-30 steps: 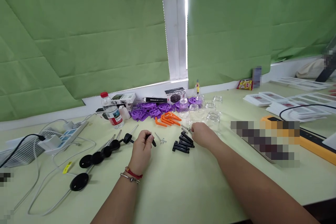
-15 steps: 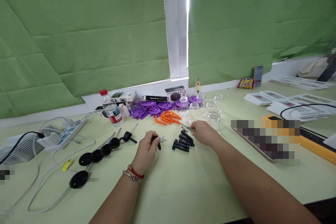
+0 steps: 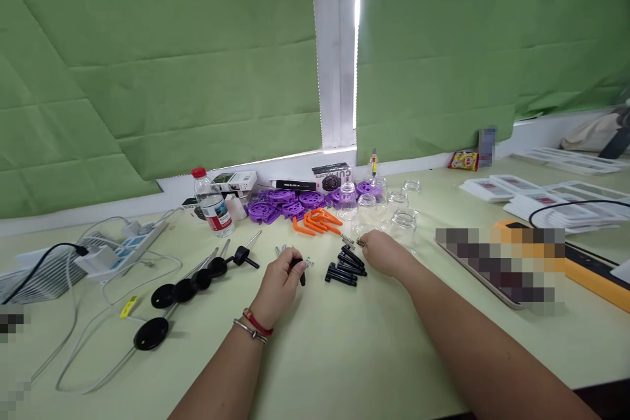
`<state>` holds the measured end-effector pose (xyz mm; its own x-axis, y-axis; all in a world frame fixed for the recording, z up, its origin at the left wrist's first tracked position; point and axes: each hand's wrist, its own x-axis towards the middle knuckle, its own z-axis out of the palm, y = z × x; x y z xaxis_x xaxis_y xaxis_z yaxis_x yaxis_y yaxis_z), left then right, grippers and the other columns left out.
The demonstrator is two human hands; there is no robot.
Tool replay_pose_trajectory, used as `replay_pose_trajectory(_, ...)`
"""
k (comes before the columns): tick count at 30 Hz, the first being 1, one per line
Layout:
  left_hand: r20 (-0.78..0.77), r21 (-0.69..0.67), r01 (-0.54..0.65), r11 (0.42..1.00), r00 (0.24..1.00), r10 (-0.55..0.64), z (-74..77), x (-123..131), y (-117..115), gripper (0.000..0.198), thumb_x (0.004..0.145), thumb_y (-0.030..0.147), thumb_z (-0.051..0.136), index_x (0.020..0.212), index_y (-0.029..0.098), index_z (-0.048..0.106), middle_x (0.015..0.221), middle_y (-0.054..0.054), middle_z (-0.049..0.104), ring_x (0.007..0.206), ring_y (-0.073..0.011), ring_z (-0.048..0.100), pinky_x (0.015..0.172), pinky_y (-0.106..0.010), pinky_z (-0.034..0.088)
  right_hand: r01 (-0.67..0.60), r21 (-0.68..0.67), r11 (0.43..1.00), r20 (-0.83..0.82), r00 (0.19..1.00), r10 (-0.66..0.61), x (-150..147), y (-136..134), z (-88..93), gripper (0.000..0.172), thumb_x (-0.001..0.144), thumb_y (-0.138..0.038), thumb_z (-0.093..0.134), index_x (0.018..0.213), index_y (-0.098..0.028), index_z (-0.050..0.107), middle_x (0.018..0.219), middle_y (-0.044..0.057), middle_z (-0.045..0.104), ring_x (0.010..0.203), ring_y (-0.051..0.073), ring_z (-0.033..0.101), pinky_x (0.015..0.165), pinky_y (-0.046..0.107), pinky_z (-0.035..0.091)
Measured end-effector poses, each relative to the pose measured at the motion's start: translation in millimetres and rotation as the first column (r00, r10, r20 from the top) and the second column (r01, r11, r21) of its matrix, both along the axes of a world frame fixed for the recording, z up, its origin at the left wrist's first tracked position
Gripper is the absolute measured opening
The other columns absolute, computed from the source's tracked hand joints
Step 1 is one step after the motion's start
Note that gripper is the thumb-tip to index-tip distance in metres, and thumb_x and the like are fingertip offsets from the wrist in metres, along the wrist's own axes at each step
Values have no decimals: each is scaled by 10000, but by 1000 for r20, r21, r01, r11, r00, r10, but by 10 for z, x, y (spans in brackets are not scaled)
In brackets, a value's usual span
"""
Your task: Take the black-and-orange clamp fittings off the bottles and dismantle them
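My left hand (image 3: pixel 286 270) is closed around a small black part (image 3: pixel 302 279), whose lower end shows below the fingers. Small clear or metallic pieces (image 3: pixel 309 262) lie just beside it. My right hand (image 3: pixel 377 251) has its fingertips pinched on a spring (image 3: pixel 361 243); more springs (image 3: pixel 347 241) lie to its left. Between the hands is a pile of black tubular parts (image 3: pixel 346 268). Behind them are orange bent pieces (image 3: pixel 319 220), purple wheel-shaped parts (image 3: pixel 285 202) and several clear glass jars (image 3: pixel 403 226).
On the left are black round discs on rods (image 3: pixel 184 290), a water bottle (image 3: pixel 215 211), white cables and a power strip (image 3: pixel 130 252). A phone (image 3: pixel 480 269), an orange-edged device (image 3: pixel 588 282) and white frames (image 3: pixel 546 203) lie on the right.
The view has shifted slightly, moving the table items a little rightward. My right fingertips have drawn a spring slightly apart from the others. My left hand keeps its grip on the black part.
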<state>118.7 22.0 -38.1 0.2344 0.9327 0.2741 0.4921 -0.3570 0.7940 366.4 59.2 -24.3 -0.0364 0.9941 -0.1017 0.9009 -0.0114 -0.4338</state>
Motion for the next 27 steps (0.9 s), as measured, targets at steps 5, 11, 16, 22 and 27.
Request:
replay_pose_trajectory(5,39,-24,23,999,999,-22,0,17,-10,170,865,360,452,867,202,515,682,24,510,602,-121,456,583,-242,382,-2,32,999,-30,1000,3,5,-10,46,230,777,-109,456,874,-127,663,820,117,663,684,181,597,581,244,374)
replay_pose_trajectory(11,104,-43,61,997,993,-56,6,54,-28,187,869,378,454,893,202,514,736,14,526,659,-125,478,617,-253,414,38,132,991,-304,953,4,-31,-71,91,292,814,-171,444,1039,-142,627,1077,110,628,928,189,576,726,243,416)
replay_pose_trajectory(16,113,-47,143,989,984,-137,1,97,-50,167,845,354,505,885,192,518,732,11,519,656,-123,487,630,-252,420,-102,162,982,-545,820,175,-172,-120,19,231,832,-249,451,1007,-171,579,913,42,597,697,120,531,625,233,418)
replay_pose_trajectory(22,80,-53,217,975,974,-212,-6,135,-77,133,842,320,516,868,189,525,753,-8,566,685,-135,509,639,-250,408,-356,350,867,-638,587,498,-456,-290,-52,370,849,-204,443,1215,-260,434,825,-29,476,567,68,407,558,208,384)
replay_pose_trajectory(27,67,-66,243,968,969,-239,-20,149,-76,140,824,320,543,862,185,539,786,-19,584,719,-143,507,654,-252,406,-346,422,838,-629,553,546,-593,-394,-65,285,842,-161,447,1115,-229,491,763,-28,472,602,79,433,562,202,389)
